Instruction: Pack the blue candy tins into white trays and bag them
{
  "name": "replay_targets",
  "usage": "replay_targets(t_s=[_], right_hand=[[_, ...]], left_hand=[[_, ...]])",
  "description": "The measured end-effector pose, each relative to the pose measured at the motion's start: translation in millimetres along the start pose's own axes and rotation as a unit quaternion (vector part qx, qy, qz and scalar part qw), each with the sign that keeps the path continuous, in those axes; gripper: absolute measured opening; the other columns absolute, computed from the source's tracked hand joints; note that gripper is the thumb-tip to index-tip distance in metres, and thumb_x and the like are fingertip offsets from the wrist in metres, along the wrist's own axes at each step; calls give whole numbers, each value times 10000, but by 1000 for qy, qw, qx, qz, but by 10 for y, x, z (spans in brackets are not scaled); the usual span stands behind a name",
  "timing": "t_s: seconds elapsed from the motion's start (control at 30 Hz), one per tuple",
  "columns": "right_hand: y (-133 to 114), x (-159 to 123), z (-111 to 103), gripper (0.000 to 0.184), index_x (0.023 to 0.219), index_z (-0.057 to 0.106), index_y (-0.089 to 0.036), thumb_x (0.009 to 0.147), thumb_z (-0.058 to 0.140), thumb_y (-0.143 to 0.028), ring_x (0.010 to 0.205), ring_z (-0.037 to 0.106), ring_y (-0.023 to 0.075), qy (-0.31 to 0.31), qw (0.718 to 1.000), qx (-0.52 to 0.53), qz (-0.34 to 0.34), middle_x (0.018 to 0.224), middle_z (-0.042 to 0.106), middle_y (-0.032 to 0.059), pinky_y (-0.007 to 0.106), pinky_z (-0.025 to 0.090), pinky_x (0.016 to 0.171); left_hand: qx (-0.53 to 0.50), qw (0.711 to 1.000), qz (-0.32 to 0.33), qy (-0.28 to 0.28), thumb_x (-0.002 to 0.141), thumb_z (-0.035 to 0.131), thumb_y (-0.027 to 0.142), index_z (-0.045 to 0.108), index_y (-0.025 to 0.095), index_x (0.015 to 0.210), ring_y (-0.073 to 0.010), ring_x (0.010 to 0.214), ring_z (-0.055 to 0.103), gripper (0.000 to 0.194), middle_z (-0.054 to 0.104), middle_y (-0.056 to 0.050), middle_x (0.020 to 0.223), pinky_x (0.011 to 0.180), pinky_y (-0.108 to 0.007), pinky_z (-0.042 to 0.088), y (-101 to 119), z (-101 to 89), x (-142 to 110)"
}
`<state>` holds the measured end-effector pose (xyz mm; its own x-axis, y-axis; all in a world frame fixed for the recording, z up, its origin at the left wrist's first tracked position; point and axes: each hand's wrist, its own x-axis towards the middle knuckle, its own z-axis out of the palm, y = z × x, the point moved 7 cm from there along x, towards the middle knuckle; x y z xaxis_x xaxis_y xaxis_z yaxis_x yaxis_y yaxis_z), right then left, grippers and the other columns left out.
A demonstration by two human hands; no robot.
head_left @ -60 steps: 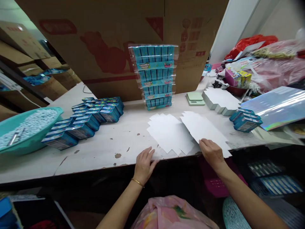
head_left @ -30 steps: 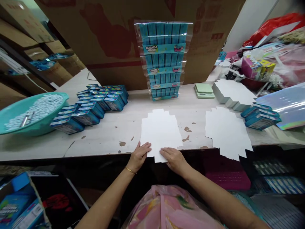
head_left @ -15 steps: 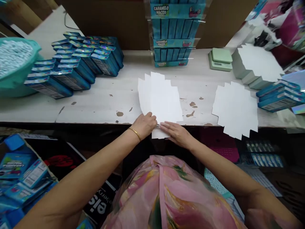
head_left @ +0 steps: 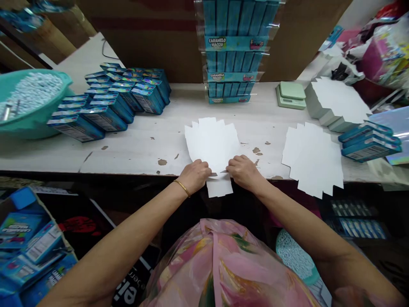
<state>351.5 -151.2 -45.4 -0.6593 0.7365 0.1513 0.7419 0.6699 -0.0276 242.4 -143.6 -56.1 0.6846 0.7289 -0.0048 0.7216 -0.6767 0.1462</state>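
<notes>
A small pile of flat white die-cut box blanks [head_left: 213, 143] lies at the front edge of the worn white table [head_left: 134, 147], its near flap hanging over the edge. My left hand [head_left: 194, 175] pinches the pile's near left edge, fingers curled. My right hand [head_left: 244, 171] grips the near right edge the same way. A gold bangle sits on my left wrist. A second fanned pile of white blanks [head_left: 313, 155] lies to the right, untouched.
Rows of blue candy boxes [head_left: 110, 104] lie at the left, beside a teal basin of white pellets [head_left: 30, 100]. Wrapped blue packs [head_left: 231, 55] stand against a big carton. A green scale [head_left: 290, 94], a tall blank stack [head_left: 337, 102] and more blue boxes [head_left: 369, 143] sit right.
My right hand came off the right pile and joined the left hand on the middle pile. Both hands went from flat to curled on its near edge. The view tipped downward.
</notes>
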Motion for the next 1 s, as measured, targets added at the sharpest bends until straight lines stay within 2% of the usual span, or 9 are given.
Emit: replay_targets(t_s=[0.1, 0.3, 0.43, 0.57, 0.73, 0.83, 0.87, 0.93, 1.0], right_hand=[[-180, 153, 36, 220, 613, 611, -133, 756, 459, -61, 679, 448, 168, -42, 997, -54, -48, 647, 569, 76, 310, 269, 600], [-245, 176, 109, 251, 649, 618, -123, 781, 417, -54, 662, 443, 167, -30, 994, -80, -68, 628, 560, 80, 314, 264, 606], [-236, 140, 78, 260, 646, 608, -126, 795, 407, -57, 648, 439, 160, -4, 995, -73, -60, 617, 559, 70, 309, 274, 616], [-241, 136, 77, 253, 620, 584, -136, 788, 413, -53, 633, 442, 156, 20, 995, -75, -63, 598, 551, 55, 304, 286, 615], [-191, 140, 50, 254, 656, 583, -132, 798, 387, -55, 648, 484, 157, 18, 997, -62, -43, 609, 569, 53, 304, 336, 626], [-193, 7, -68, 187, 881, 594, -119, 818, 431, -185, 882, 513, 197, 33, 998, -20, -43, 791, 616, 76, 350, 365, 794], [-201, -67, -108, 268, 998, 561, -119, 797, 482, -278, 1017, 464, 230, 43, 998, -3, -45, 934, 606, 94, 393, 334, 875], [-214, -223, -136, 576, 1181, 444, -145, 694, 586, -418, 1212, 267, 306, 58, 997, 22, -49, 1213, 470, 110, 498, 222, 974], [-203, -343, -97, 644, 1235, 389, -190, 664, 623, -374, 1266, 122, 338, 75, 996, 33, -42, 1330, 344, 85, 561, 156, 989]], left_hand=[[7, 1000, -31, 2, 819, 407, 243, 647, 167, 726, -160, 717, 502, 268, 592, -65, 727, 624, -270, 381, 15, 20, 36], [22, 996, -90, 10, 808, 435, 271, 658, 239, 792, -173, 704, 522, 226, 614, -43, 728, 546, -259, 353, 36, 49, 121], [34, 997, -75, -1, 815, 407, 279, 655, 256, 780, -177, 698, 541, 251, 619, -33, 737, 508, -251, 337, 102, 28, 142], [42, 997, -59, -25, 810, 388, 271, 646, 199, 745, -181, 708, 567, 276, 620, -48, 767, 518, -258, 360, 169, -8, 153], [33, 996, -66, -44, 810, 369, 289, 638, 180, 751, -187, 729, 586, 297, 631, -45, 787, 538, -265, 386, 166, -33, 202], [25, 996, -75, -44, 820, 348, 283, 636, 192, 798, -180, 754, 588, 302, 639, -38, 808, 562, -259, 395, 130, -44, 230], [20, 996, -76, -44, 820, 350, 290, 634, 200, 811, -179, 760, 588, 298, 641, -35, 820, 569, -259, 397, 123, -46, 236], [13, 996, -71, -48, 813, 365, 295, 635, 211, 815, -179, 769, 588, 283, 645, -30, 834, 583, -260, 399, 121, -42, 246], [9, 996, -68, -57, 803, 379, 291, 640, 210, 798, -181, 773, 587, 273, 648, -35, 841, 592, -261, 396, 122, -34, 255]])
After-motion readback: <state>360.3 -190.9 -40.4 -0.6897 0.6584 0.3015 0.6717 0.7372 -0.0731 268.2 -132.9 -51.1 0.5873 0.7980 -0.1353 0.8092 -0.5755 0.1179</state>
